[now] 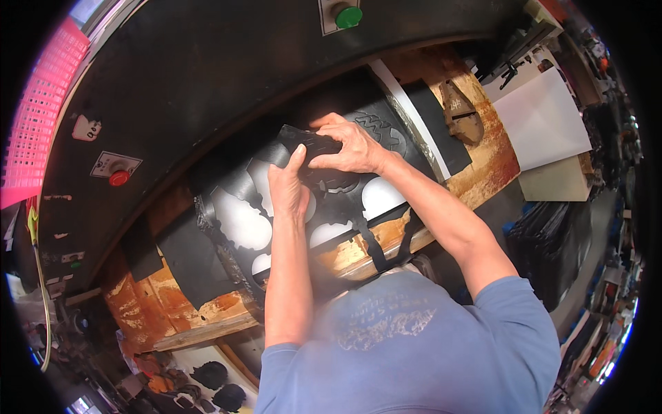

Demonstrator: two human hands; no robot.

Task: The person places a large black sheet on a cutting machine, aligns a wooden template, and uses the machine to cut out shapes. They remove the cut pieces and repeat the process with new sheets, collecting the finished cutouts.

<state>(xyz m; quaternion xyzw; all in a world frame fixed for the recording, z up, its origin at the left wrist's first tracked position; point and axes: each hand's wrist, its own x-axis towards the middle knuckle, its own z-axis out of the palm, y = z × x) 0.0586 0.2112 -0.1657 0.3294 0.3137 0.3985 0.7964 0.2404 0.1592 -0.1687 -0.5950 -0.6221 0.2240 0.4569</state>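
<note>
My right hand [353, 147] curls its thumb and fingers around a dark black cut piece [314, 142]. On the other side of this piece is my left hand [288, 185], its thumb pointing up against the edge and its other fingers mostly hidden. Under both hands lies a black sheet of material [238, 183] with rounded cut-outs. White board [380, 198] shows through those openings. Outlines of jagged cut shapes [378, 131] mark the sheet right of my right hand. Whether the held piece is one layer or several, I cannot tell.
A dark machine beam with a green button [348, 17] and a red button [119, 178] spans the far side. A cutting die [460, 114] rests on the worn wooden table [493, 148] at right. White paper [541, 124] lies beyond; a pink basket [41, 114] stands far left.
</note>
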